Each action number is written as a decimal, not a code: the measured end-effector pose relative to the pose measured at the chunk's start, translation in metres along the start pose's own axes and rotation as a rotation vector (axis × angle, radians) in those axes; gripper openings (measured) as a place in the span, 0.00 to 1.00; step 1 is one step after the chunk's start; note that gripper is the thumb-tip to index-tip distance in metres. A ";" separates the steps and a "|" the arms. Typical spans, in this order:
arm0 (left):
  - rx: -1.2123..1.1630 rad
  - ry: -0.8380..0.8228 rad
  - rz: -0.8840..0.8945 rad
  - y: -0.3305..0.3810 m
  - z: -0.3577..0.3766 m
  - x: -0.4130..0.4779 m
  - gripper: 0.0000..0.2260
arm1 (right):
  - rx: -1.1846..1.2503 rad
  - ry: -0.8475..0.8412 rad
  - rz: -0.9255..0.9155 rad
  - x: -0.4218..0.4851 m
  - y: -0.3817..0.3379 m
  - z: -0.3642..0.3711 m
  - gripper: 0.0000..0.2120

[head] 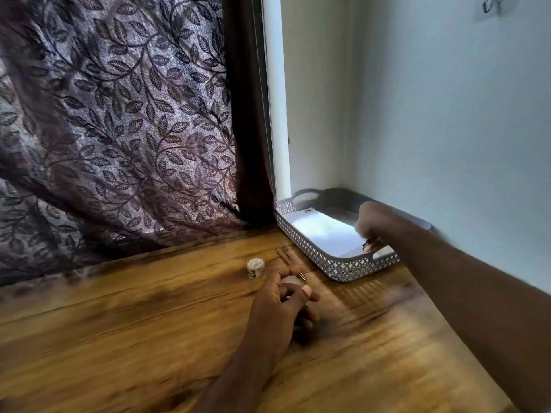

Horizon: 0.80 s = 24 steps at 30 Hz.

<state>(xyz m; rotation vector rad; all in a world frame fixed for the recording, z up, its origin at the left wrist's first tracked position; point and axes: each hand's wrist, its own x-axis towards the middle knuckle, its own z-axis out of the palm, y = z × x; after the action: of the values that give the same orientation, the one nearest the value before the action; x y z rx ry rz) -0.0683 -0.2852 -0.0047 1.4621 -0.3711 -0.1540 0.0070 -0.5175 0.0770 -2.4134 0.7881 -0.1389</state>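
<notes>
A grey lattice-sided tray (310,244) with cut-out handles stands in the corner of a wooden table (149,323). My right hand (372,223) reaches over the tray's near end, fingers curled down by the handle; a small dark thing shows at the fingertips, blurred. My left hand (283,296) rests on the table in front of the tray, its fingers curled round a small pale object with a thin metal tip (302,275) poking out. A small white jar (255,268) stands just left of that hand. A thin stick (283,254) lies on the table beside the tray.
A dark leaf-patterned curtain (119,129) hangs along the table's far edge. A pale wall (447,114) bounds the right side, with a bright window strip (277,99) in the corner. The tray's white floor holds little.
</notes>
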 end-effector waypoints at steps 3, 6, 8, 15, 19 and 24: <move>0.174 0.116 0.073 -0.008 -0.001 0.006 0.10 | -0.145 0.053 -0.066 -0.001 0.001 0.004 0.07; 0.258 0.231 0.132 -0.010 -0.006 0.010 0.08 | -0.288 0.108 -0.148 -0.009 0.003 0.004 0.09; 0.289 0.293 0.164 -0.010 -0.011 0.014 0.09 | -0.324 0.119 -0.175 -0.012 0.000 0.005 0.08; 0.420 0.378 0.267 -0.009 -0.023 0.019 0.12 | -0.003 0.345 -0.482 -0.043 -0.006 0.014 0.06; 0.486 0.486 0.233 -0.011 -0.032 0.024 0.12 | 0.299 0.491 -0.817 -0.099 -0.005 0.062 0.03; 0.745 0.489 0.126 -0.014 -0.034 0.025 0.20 | 0.060 0.197 -0.808 -0.114 0.005 0.113 0.11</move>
<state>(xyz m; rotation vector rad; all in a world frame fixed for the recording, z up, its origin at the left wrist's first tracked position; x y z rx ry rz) -0.0316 -0.2630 -0.0171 2.1293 -0.1120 0.4889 -0.0585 -0.3989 -0.0097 -2.5404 -0.1591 -0.7056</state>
